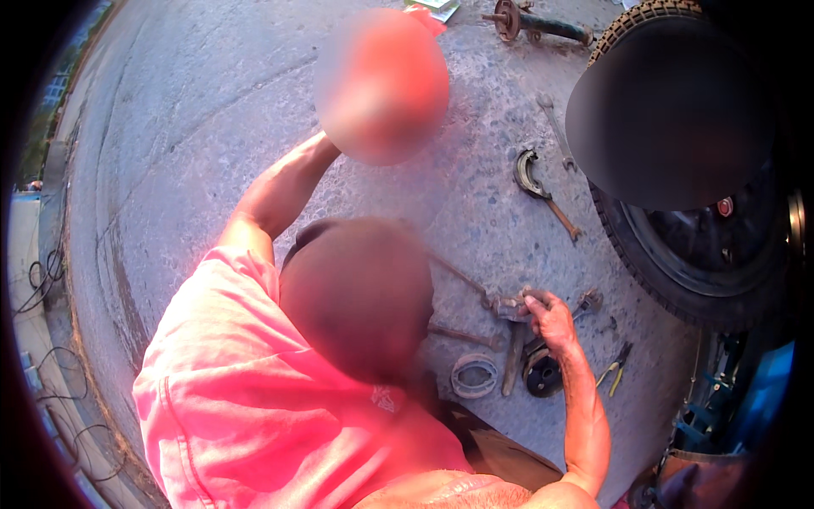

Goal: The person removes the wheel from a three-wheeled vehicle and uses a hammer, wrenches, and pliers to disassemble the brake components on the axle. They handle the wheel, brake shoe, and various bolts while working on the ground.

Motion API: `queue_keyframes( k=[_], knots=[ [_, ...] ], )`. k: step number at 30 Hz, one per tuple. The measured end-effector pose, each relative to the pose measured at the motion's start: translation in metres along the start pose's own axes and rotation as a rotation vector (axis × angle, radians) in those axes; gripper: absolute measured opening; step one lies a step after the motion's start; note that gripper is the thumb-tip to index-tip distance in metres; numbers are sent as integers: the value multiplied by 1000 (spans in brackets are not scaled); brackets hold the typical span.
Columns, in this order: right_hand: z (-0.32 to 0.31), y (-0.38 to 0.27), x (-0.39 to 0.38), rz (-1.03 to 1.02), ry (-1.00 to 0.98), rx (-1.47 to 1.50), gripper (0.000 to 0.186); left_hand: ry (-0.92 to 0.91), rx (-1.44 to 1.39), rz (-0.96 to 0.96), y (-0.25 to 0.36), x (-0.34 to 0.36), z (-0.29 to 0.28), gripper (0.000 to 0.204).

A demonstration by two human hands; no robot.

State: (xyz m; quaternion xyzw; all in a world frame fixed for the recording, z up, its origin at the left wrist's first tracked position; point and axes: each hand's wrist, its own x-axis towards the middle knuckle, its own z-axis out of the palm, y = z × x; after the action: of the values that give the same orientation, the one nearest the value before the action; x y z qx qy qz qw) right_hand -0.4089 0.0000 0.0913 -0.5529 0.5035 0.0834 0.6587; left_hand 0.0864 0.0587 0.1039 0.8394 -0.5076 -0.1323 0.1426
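My right hand [554, 322], at lower right centre, has its fingertips closed on a small grey metal part [509, 307] just above the ground. Beside it lie an adjustable wrench [588, 303], a black round part [543, 377], a pale metal ring [474, 376] and a short bar [513, 360]. My left arm [284, 187], in a pink sleeve, stretches toward the top. My left hand [360, 119] is smeared by a blurred patch along with something red, so its fingers do not show. A dark, blurred rounded shape [356, 297] covers the ground between my arms.
A black tyre [649, 267] with a blurred centre stands at right. On the concrete lie a curved brake shoe [529, 176], a brown-handled tool [563, 220], a wrench [555, 131], pliers [616, 368] and a rusty shaft-like part [543, 25]. Dark cables [47, 271] run along the left edge.
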Motion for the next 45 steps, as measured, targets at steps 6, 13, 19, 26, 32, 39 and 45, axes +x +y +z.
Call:
queue_keyframes(
  k=[6,13,19,26,32,39,45],
  knots=[
    [0,6,3,16,-17,26,46,-304,-94,205,-17,-33,63,40],
    [-1,7,4,-1,-18,4,46,-344,-164,318,20,-34,41,47],
    [-4,12,5,-15,-2,29,44,-429,-255,359,34,-67,38,44],
    [-7,16,4,-15,4,21,42,-517,-303,531,31,-76,56,43],
    [-4,11,5,15,48,8,42,-685,-311,498,73,-88,24,53],
    [-7,12,3,-15,9,11,44,-406,-658,29,20,-53,20,57],
    [-8,12,3,27,17,-17,44,-142,-358,59,-5,-25,27,43]
  ],
)
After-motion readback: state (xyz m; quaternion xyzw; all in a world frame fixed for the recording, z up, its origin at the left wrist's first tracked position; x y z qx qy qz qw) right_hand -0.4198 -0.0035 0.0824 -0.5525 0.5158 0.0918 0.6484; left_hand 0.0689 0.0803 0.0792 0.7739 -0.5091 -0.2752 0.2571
